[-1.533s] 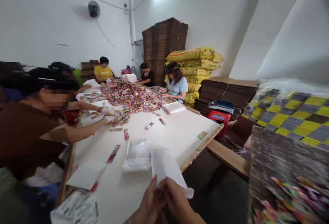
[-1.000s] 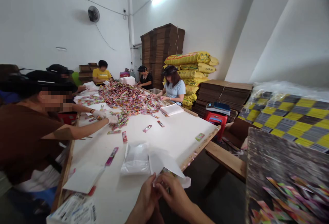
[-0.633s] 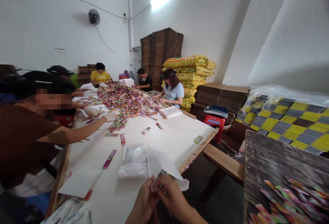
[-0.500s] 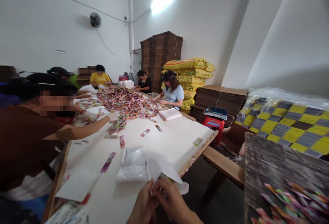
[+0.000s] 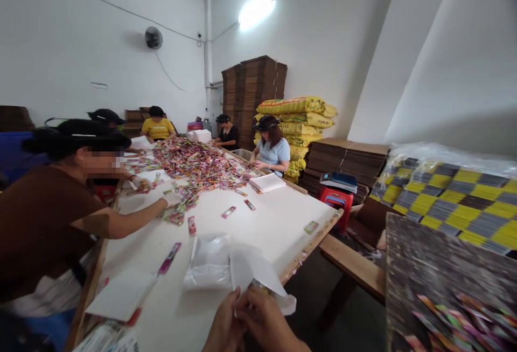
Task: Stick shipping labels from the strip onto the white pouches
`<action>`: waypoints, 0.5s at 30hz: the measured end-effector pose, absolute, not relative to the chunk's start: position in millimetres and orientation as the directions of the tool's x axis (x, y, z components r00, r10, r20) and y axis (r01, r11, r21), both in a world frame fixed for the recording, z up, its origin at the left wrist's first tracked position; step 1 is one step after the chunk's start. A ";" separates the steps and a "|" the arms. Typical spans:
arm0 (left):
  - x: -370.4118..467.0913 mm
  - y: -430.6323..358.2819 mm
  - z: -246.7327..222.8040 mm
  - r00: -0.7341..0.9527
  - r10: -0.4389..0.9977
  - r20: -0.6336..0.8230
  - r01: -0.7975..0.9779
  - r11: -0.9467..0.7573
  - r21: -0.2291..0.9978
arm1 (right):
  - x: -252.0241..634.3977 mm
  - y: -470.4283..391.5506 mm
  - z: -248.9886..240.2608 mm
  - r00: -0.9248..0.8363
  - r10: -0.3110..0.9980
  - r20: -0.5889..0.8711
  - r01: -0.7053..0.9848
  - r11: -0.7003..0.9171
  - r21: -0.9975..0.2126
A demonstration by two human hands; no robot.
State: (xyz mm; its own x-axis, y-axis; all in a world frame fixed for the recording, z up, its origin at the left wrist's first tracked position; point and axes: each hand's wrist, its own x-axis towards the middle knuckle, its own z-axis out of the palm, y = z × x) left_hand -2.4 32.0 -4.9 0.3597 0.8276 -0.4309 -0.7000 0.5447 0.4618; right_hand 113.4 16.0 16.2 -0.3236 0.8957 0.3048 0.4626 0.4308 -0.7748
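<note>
Head view: with left hand [image 5: 226,319] and right hand [image 5: 264,311] we pinch a thin white bag [image 5: 252,267], right of a plastic-wrapped white bundle [image 5: 209,263].

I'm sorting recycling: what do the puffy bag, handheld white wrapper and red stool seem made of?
Puffy bag: probably glossy plastic film; see-through, shiny creases.
White wrapper: matte paper or plastic, unclear which; dull, softly folded.
Red stool: likely smooth plastic; uniform colour.

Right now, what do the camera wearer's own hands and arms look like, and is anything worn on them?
The left hand and right hand are ordinary human hands, both without gloves. No sleeves cover the short part of the arms in view, and I can make out no watch, cables or markings. Some fingers are hidden, so I cannot rule out a ring.
</note>
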 end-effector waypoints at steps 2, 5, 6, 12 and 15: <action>-1.9 30.8 -2.8 0.332 0.833 -0.442 -0.713 0.529 0.461 | 112.8 15.3 15.7 -0.322 0.891 0.321 0.464 0.444 -0.767; -1.5 29.6 -1.0 0.336 0.827 -0.450 -0.708 0.537 0.459 | 111.8 14.4 14.2 -0.322 0.883 0.342 0.473 0.463 -0.750; -1.4 29.1 -0.8 0.339 0.828 -0.447 -0.706 0.537 0.462 | 111.6 14.2 13.5 -0.322 0.883 0.342 0.477 0.464 -0.746; -0.3 26.7 2.1 0.297 0.844 -0.447 -0.707 0.509 0.491 | 111.0 13.0 11.3 -0.318 0.894 0.316 0.495 0.441 -0.748; 0.7 26.9 5.4 0.326 0.831 -0.451 -0.711 0.530 0.463 | 110.4 12.3 12.8 -0.316 0.897 0.309 0.484 0.432 -0.761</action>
